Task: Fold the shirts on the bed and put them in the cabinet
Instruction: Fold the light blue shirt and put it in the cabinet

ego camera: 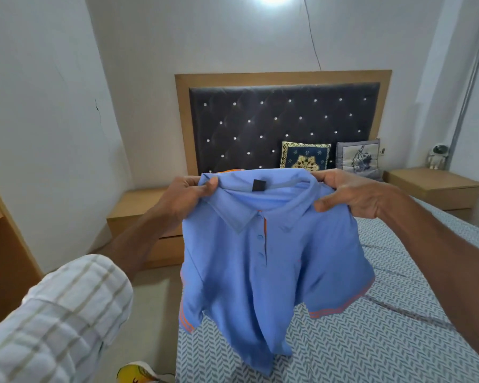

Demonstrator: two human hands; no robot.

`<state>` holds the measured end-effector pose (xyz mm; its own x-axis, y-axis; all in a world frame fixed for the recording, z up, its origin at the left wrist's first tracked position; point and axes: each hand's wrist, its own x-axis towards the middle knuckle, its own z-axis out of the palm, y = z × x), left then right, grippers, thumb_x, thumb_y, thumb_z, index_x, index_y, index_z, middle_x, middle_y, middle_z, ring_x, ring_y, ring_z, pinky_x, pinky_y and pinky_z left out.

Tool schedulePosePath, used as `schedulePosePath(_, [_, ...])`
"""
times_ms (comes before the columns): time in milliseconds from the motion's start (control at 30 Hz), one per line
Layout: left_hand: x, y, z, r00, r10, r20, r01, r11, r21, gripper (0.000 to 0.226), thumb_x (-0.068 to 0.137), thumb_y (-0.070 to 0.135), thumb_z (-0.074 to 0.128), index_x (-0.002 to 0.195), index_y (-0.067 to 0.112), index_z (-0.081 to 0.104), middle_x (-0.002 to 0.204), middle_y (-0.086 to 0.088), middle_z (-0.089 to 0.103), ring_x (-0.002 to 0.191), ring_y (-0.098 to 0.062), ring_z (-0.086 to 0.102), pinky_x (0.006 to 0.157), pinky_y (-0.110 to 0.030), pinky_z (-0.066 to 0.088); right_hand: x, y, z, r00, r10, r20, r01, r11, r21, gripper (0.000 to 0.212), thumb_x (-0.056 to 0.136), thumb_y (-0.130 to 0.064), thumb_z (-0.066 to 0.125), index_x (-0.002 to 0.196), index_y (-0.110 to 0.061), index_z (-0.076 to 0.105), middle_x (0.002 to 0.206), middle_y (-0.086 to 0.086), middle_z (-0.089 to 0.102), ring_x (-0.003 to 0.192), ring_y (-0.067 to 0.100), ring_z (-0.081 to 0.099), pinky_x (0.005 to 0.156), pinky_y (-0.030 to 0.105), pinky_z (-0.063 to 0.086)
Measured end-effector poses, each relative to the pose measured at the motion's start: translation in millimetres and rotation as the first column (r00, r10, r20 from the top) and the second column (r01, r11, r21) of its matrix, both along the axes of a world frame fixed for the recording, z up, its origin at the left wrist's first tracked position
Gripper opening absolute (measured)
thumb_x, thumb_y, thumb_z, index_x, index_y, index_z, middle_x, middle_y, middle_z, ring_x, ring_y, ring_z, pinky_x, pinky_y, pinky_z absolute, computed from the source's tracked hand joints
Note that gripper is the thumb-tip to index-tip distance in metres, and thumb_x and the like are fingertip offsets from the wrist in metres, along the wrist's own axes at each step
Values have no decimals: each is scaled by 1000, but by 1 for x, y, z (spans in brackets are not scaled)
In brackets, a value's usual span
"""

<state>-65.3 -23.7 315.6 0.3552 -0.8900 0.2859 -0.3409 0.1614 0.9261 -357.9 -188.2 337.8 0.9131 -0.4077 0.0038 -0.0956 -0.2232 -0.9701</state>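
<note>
A blue polo shirt with orange sleeve stripes hangs in the air above the bed, its front and buttons facing me. My left hand grips the left shoulder by the collar. At the right shoulder, my right hand pinches the fabric. The shirt's hem touches the patterned sheet. A sliver of orange cloth shows behind the collar.
A dark tufted headboard stands behind, with two cushions against it. Wooden nightstands flank the bed at the left and right. A wooden cabinet edge is at the far left. A small figurine sits at the right.
</note>
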Motion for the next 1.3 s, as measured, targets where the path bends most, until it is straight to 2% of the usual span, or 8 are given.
schedulePosePath(200, [2, -7, -12, 978, 88, -188, -95, 995, -31, 48, 103, 39, 49, 71, 20, 79, 76, -1, 74, 71, -9, 65, 68, -24, 54, 20, 2, -13, 927, -355, 121, 363, 930, -61, 33, 79, -32, 74, 91, -2, 72, 81, 6, 74, 70, 18, 69, 59, 27, 57])
schedulePosePath(367, [2, -2, -24, 998, -13, 63, 6, 993, 117, 89, 83, 78, 46, 106, -5, 67, 95, -16, 71, 84, -18, 60, 78, -34, 48, 29, 1, -18, 858, -474, 200, 493, 868, -60, 35, 94, -36, 66, 88, -2, 72, 75, 3, 73, 66, 15, 67, 57, 24, 55])
schedulePosePath(467, [6, -1, -28, 943, -190, 275, 123, 962, 245, 21, 84, 40, 78, 93, 21, 74, 82, 17, 73, 76, 1, 63, 69, -16, 50, 30, -3, -20, 850, -489, 197, 504, 863, -31, 59, 83, -48, 71, 102, 8, 66, 92, 16, 70, 81, 24, 65, 74, 39, 54])
schedulePosePath(600, [22, -6, -34, 735, -140, 663, -120, 936, 332, 24, 84, 15, 76, 70, 33, 67, 68, 11, 63, 69, -7, 54, 63, -24, 44, 14, -6, -19, 929, -369, -20, 359, 915, -183, 51, 77, -36, 78, 102, 7, 66, 91, 18, 67, 81, 29, 63, 78, 47, 52])
schedulePosePath(767, [29, 4, -34, 808, 106, 580, -263, 945, 194, 33, 77, 15, 49, 96, 15, 77, 92, -8, 75, 89, -29, 68, 78, -45, 54, -7, -3, -22, 811, -389, -437, 80, 813, -576, 32, 72, -24, 90, 99, -14, 74, 93, 2, 77, 86, 20, 73, 79, 42, 61])
schedulePosePath(900, [6, 5, -42, 855, 158, 494, -218, 974, 66, 18, 91, 13, 53, 79, 19, 65, 73, 1, 64, 75, -22, 56, 68, -35, 45, -24, -9, -37, 770, -557, -310, 247, 709, -661, 26, 87, -30, 76, 83, -5, 70, 78, 11, 69, 69, 21, 61, 66, 36, 49])
schedulePosePath(1100, [8, 30, -69, 315, 79, 946, -73, 996, -59, 44, 73, 64, 56, 76, 21, 55, 58, -9, 60, 58, -43, 55, 51, -35, 47, -53, -8, -64, 745, -666, 22, 532, 574, -622, 24, 94, -21, 67, 85, 1, 67, 74, 18, 58, 70, 23, 49, 66, 35, 35])
schedulePosePath(1300, [24, 4, -106, 601, 19, 799, -328, 918, 225, 14, 83, 15, 55, 70, 12, 58, 67, -11, 58, 67, -30, 57, 59, -35, 39, -63, -17, -130, 792, -609, 47, 583, 731, -355, 18, 81, -10, 60, 94, 0, 68, 90, 32, 62, 78, 26, 57, 70, 39, 46])
